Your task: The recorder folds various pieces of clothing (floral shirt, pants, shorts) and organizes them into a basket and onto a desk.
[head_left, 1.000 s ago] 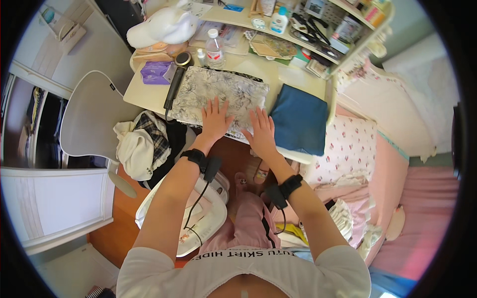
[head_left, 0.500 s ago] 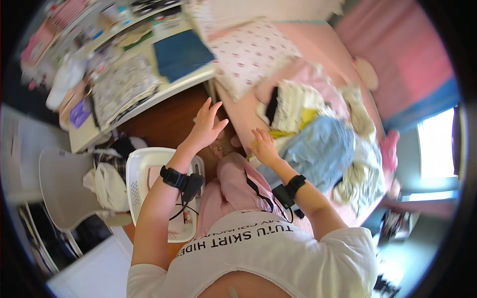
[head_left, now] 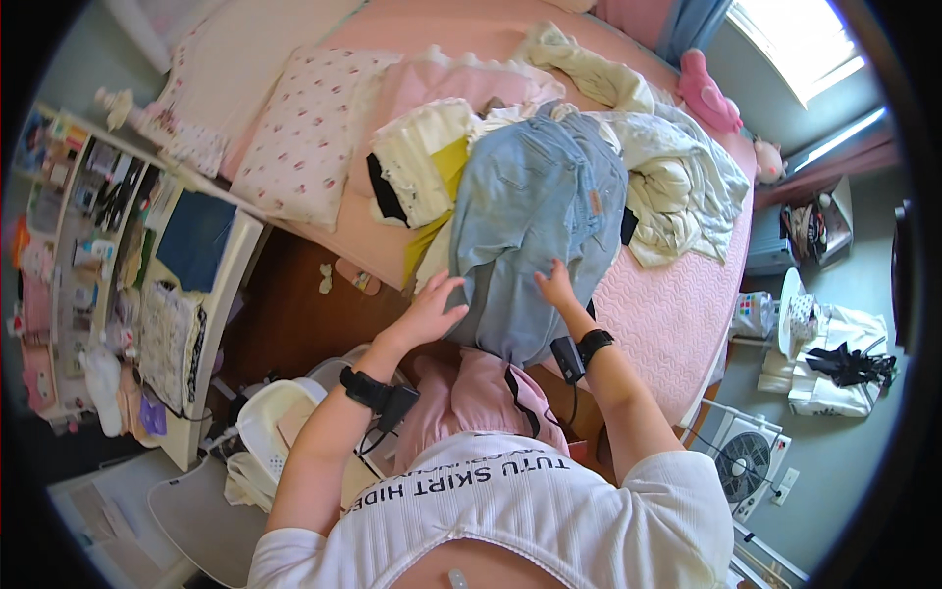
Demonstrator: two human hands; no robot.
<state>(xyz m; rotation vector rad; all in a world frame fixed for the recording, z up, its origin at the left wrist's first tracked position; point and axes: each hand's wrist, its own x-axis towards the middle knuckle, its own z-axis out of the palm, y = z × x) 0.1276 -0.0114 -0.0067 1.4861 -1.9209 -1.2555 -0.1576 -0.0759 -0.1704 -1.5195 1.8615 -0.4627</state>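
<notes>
Jeans [head_left: 535, 191] at near edge of bed [head_left: 655, 339] look soft, heavyish, best gripped by both sides; left hand [head_left: 429, 312] spread, empty, right hand [head_left: 557, 287] hard to tell.

Rm's bright, mostly daylight, coming off 1 white-framed rectangular window [head_left: 800, 44] top R; its glass is blown out to flat white. The pale pink quilted bedspread [head_left: 662, 319] & the rumpled light-blue denim jeans [head_left: 535, 201] get soft, even light, w/ folds gently shaded. Darkest patch: the brown wooden floor [head_left: 285, 285] btwn the bedspread & the long cream-white desk [head_left: 220, 306], deep in shade. The white ribbed short-sleeved shirt [head_left: 471, 496] is v. bright, ribbing visible. Centre's pretty sharp; the long white plush toy [head_left: 102, 393], far L, looks soft-edged. Straight lines bow outward, e.g. the desk's front, & a round black rim swallows all 4 corners.
</notes>
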